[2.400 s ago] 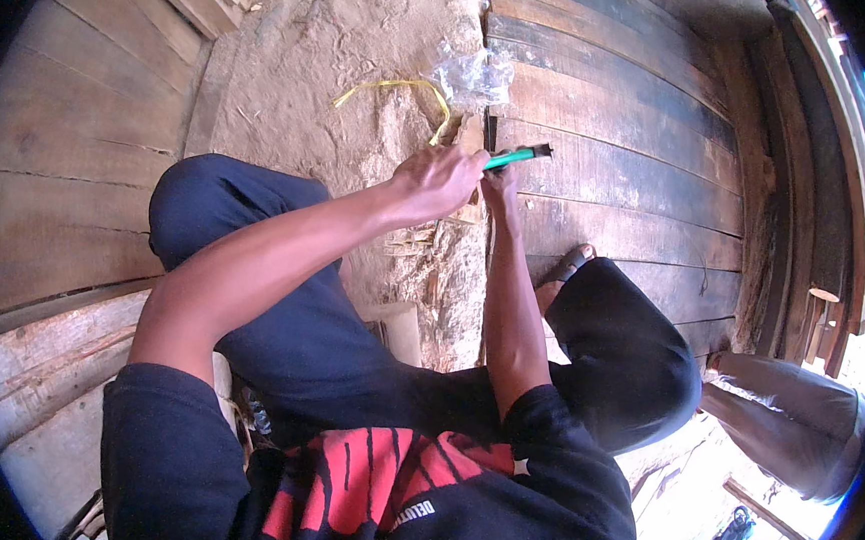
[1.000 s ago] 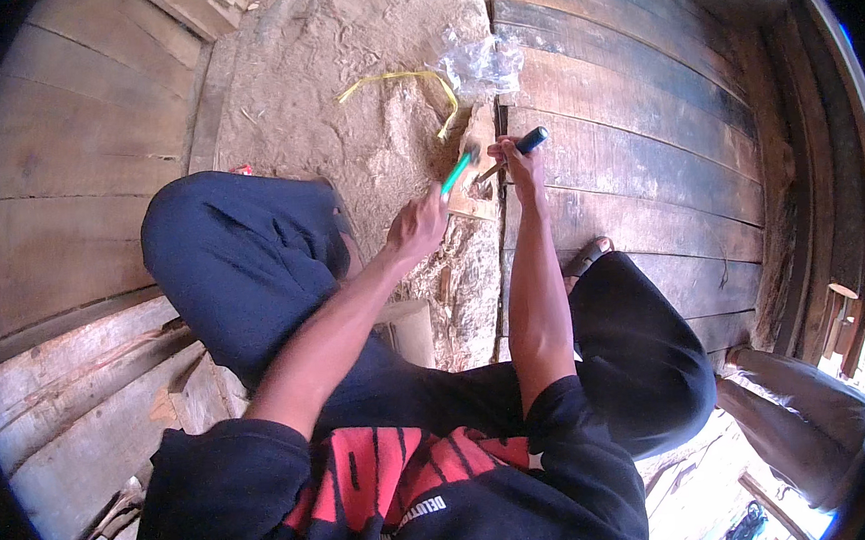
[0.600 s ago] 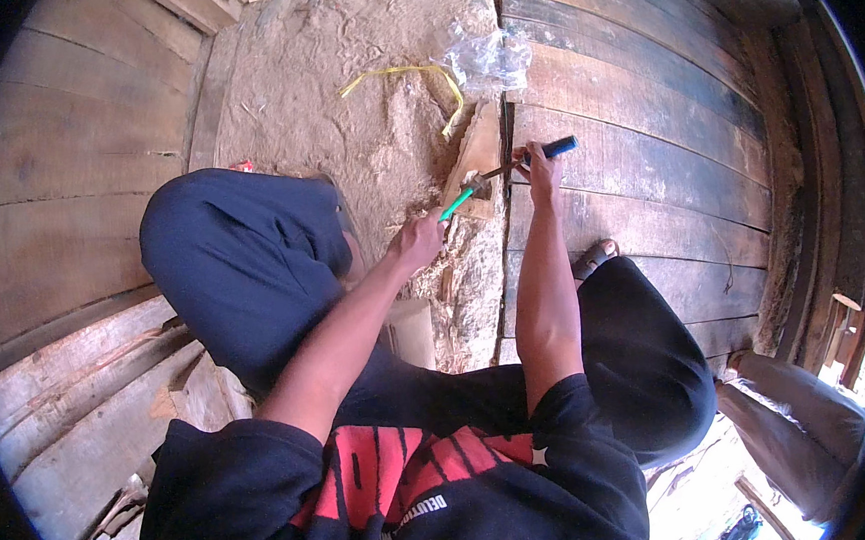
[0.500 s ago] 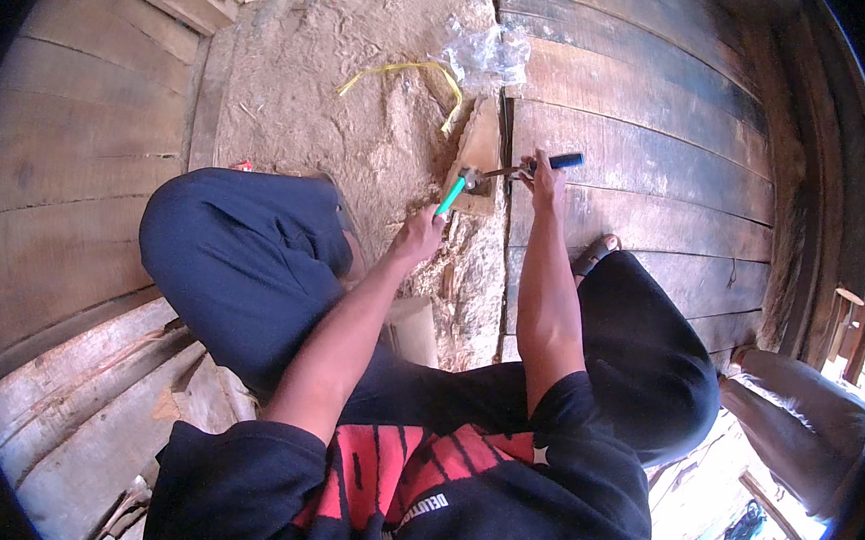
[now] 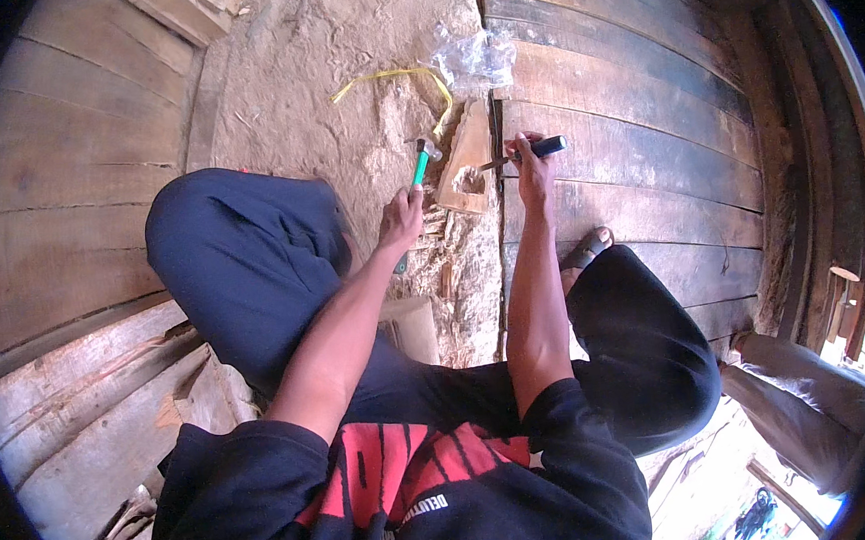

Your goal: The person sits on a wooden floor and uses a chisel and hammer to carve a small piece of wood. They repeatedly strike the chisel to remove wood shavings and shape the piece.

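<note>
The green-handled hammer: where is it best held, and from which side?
Probably by the green handle, coming from the person's side: slim and straight, it runs toward the person, while the bulkier hammer head is at the far end. The left hand grips the handle.

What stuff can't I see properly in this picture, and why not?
All in the head view:
- Hammer: part of its green handle, covered by the left hand.
- Chisel: its middle, behind the right hand; whether its tip touches the wood piece is too small to tell.
- Grey-trousered leg: the rest of that person, cut off by the dark right rim.
</note>
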`<state>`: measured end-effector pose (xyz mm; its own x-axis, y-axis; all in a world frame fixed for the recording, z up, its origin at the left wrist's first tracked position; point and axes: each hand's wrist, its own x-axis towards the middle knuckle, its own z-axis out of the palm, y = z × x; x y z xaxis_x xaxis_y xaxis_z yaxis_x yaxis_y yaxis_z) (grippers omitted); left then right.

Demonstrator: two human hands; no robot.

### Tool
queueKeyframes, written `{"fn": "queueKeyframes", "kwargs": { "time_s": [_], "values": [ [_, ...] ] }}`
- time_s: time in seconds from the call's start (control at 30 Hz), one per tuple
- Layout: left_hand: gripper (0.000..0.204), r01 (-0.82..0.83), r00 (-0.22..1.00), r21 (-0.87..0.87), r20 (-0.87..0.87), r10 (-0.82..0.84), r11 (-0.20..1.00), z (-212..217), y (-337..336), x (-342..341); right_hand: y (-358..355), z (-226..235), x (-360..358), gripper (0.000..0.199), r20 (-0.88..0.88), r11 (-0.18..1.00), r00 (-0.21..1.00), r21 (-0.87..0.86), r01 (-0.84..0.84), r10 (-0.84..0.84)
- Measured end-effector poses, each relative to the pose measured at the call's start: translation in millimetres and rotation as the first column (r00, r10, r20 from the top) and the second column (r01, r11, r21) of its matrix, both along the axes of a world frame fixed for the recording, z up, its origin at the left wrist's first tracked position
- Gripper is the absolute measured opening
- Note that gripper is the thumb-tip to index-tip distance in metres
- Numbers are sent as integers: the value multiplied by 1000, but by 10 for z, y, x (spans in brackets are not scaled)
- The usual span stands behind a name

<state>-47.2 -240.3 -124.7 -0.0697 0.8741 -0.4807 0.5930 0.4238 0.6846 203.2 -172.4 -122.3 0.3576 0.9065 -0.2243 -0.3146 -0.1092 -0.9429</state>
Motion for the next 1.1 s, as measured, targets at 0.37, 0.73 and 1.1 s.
{"fn": "queueKeyframes", "kwargs": {
  "time_s": [0.37,0.73,1.1],
  "values": [
    [64,40,998,-63,49,-37,997,-35,-20,-115,-120,69,-260,17,249,991,965,76,-108,86],
    [26,248,941,612,33,-337,751,1959,768,245,-39,-26,-335,24,348,962,903,14,-272,250],
    [30,537,841,342,-150,-520,771,1739,440,128,38,-214,-233,24,311,963,924,78,-258,223]
  ]
}}
